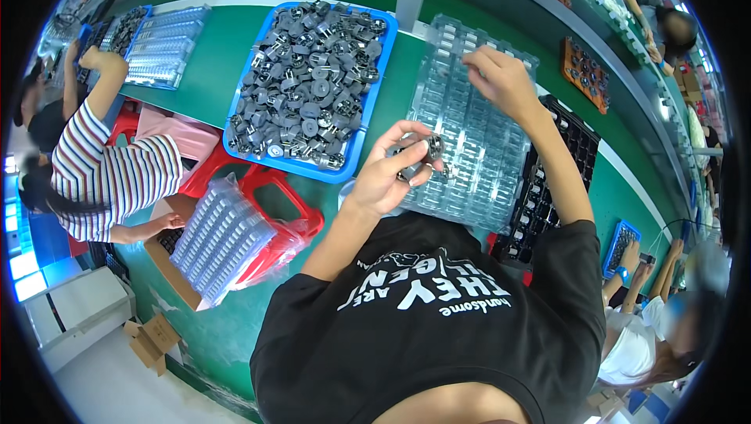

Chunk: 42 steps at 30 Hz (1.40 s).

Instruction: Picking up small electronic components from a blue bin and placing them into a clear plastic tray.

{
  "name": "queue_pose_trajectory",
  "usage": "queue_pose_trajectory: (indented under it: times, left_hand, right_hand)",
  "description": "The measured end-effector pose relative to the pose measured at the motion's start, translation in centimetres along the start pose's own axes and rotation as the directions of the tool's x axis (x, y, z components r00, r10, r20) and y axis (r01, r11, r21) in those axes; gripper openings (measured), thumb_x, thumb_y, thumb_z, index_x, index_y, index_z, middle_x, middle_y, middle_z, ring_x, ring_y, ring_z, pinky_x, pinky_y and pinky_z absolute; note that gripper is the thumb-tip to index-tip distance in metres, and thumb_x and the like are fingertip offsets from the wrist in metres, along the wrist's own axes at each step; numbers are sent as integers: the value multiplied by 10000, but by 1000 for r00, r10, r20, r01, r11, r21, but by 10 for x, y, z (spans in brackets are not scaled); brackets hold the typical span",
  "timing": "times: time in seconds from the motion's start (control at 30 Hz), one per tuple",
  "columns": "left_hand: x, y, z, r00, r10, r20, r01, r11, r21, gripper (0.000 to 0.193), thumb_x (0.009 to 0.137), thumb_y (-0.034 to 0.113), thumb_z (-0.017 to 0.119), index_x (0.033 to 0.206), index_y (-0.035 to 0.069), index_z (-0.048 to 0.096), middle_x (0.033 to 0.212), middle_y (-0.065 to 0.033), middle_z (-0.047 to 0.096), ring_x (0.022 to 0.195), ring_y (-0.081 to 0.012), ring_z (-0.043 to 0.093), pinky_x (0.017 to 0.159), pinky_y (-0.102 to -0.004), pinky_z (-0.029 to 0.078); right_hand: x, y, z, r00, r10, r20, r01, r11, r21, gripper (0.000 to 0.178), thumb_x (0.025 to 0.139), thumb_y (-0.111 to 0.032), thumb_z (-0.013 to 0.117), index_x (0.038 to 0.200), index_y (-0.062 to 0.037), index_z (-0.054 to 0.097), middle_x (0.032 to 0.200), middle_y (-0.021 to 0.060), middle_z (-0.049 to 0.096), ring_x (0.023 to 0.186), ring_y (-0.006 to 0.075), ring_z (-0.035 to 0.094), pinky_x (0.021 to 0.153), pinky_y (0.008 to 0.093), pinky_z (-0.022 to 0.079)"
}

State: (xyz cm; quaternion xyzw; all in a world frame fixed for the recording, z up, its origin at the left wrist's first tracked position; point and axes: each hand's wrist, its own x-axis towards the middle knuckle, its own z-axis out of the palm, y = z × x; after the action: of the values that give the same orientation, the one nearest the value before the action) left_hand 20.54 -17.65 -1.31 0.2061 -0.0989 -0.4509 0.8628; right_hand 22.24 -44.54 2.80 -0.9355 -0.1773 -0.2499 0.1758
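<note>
My left hand point(391, 164) is closed around a few small grey round parts with metal fittings point(433, 147), held over the near left edge of a clear plastic blister tray point(477, 142). Toward the far end of that tray, my right hand point(503, 84) is bent down with its fingertips drawn together. Whatever is between those fingertips is too small or hidden to make out. Rows of moulded pockets run along the tray. To the left stands a blue bin point(353, 159) heaped with the same kind of grey parts point(309, 84).
A black tray point(575, 142) lies against the clear tray's right side. An orange tray of parts point(585, 76) sits farther right. Red stools point(285, 189) with bagged trays point(223, 244) stand left below the green table point(211, 48). A striped-sleeved co-worker point(117, 166) is at left; others work at right.
</note>
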Motion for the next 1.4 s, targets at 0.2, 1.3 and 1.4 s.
queue_pose_trajectory:
  times: [0.2, 1.3, 1.4]
  left_hand:
    - [10, 4, -1, 990, -15, -141, 9, 999, -43, 196, 929, 38, 595, 1113, 25, 530, 903, -129, 598, 767, -188, 605, 524, -239, 396]
    - [-4, 7, -17, 978, -33, -206, 22, 998, -53, 198, 925, 35, 593, 1108, 30, 518, 937, -123, 577, 793, -201, 582, 562, -261, 420]
    - [-1, 5, -17, 977, -37, -208, 26, 998, -56, 194, 924, 35, 592, 1104, 30, 518, 933, -120, 577, 791, -201, 583, 563, -263, 423]
  right_hand:
    - [-14, 25, 10, 984, 169, 60, -166, 985, -51, 151, 827, -43, 647, 975, -56, 621, 926, 96, 616, 790, 312, 639, 676, 382, 516]
    - [16, 4, 14, 928, -38, 371, 21, 999, 49, 132, 811, -53, 629, 907, -37, 539, 863, 124, 563, 767, 325, 587, 672, 418, 480]
    - [21, -1, 17, 946, -27, 324, 4, 997, 71, 148, 820, -65, 623, 958, -58, 571, 890, 118, 561, 777, 323, 593, 674, 412, 484]
